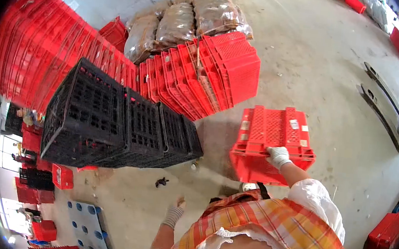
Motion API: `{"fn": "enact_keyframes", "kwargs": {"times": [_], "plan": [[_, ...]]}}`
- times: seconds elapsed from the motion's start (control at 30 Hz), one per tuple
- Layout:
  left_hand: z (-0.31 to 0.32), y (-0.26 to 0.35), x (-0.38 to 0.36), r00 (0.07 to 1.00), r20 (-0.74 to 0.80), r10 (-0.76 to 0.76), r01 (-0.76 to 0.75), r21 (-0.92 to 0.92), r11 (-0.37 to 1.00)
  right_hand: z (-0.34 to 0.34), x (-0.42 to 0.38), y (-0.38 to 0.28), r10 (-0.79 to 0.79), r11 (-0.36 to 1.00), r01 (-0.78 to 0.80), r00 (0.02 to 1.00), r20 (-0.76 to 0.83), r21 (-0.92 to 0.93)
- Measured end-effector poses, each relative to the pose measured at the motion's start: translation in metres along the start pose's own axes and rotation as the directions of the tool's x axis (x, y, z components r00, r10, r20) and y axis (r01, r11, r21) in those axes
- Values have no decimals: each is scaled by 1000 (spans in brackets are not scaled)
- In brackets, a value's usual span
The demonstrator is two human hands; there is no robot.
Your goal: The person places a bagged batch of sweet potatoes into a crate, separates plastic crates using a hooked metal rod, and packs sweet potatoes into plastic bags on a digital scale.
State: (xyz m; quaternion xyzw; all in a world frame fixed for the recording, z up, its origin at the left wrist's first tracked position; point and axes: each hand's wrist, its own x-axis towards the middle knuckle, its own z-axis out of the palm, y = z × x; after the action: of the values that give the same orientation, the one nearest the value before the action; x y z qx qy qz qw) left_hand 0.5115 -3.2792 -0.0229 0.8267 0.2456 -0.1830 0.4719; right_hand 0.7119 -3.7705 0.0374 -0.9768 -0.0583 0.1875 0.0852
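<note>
Grey floor (282, 79); right hand (279, 155) clamped on red crate (271, 127), fingertips indistinct; left hand (174, 213) well apart, finger pose unclear.

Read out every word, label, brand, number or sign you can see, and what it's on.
No text is readable.
Pale labels on the red crate at the right hand: too small and blurred.
Pale marking on the small red crate beyond the black crates: too small.

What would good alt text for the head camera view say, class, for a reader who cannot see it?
A person's gloved right hand grips a red plastic crate on a warehouse-like floor, while the left hand hangs free. Nearby stand stacked black crates, nested red crates and filled clear sacks.
</note>
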Motion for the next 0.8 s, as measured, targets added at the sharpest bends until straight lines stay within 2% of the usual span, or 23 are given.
{"fn": "enact_keyframes", "kwargs": {"times": [0.03,0.17,0.23,0.27,0.3,0.33,0.37,0.4,0.43,0.47,0.5,0.53,0.57,0.6,0.63,0.67,0.73,0.77,0.8], "plan": [[-6,17,14,998,34,46,-46,-2,999,6,6,20,37,999,-37,999,-7,-16],[-14,58,72,991,133,27,-32,35,999,37,5,83,94,992,-92,995,17,-82],[-22,61,115,963,267,-31,-32,228,973,58,-13,100,179,983,-175,981,72,-57],[-27,72,131,961,275,-27,-40,233,972,80,-24,113,210,977,-201,969,127,-76],[-35,88,147,954,301,-5,-112,373,921,100,-33,123,248,967,-230,947,205,-106],[-41,107,161,946,324,11,-180,497,849,107,-46,126,275,961,-265,947,163,-81],[-47,132,188,945,326,17,-185,492,850,116,-51,115,381,925,-377,914,141,-55],[-50,170,206,935,354,24,-207,489,847,136,-47,125,488,872,-479,837,249,-97],[-53,196,222,921,390,19,-225,490,842,147,-50,127,558,828,-545,782,277,-130],[-48,202,262,933,353,62,-235,473,849,246,-50,190,503,835,-551,766,399,5],[-48,191,318,928,341,152,-301,444,844,229,-51,169,566,801,-593,711,417,-75],[-54,230,332,935,323,148,-288,443,849,203,-49,143,627,762,-628,652,426,-161],[-58,264,348,958,264,110,-227,463,857,163,-28,115,649,726,-647,532,544,-234],[-67,261,386,954,256,154,-244,368,897,135,-13,91,653,693,-652,386,652,-308],[-78,274,410,958,220,184,-252,336,908,148,0,92,604,744,-570,353,715,-348],[-88,286,432,959,184,216,-265,304,915,86,23,66,559,728,-632,320,765,-267],[-112,307,477,982,81,169,-187,387,903,45,74,46,524,811,-528,463,715,-253],[-122,326,482,990,-14,142,-121,452,884,19,106,34,548,810,-523,513,660,-266],[-124,318,515,988,-108,112,-48,476,878,11,142,28,535,829,-531,661,527,-175]]}}
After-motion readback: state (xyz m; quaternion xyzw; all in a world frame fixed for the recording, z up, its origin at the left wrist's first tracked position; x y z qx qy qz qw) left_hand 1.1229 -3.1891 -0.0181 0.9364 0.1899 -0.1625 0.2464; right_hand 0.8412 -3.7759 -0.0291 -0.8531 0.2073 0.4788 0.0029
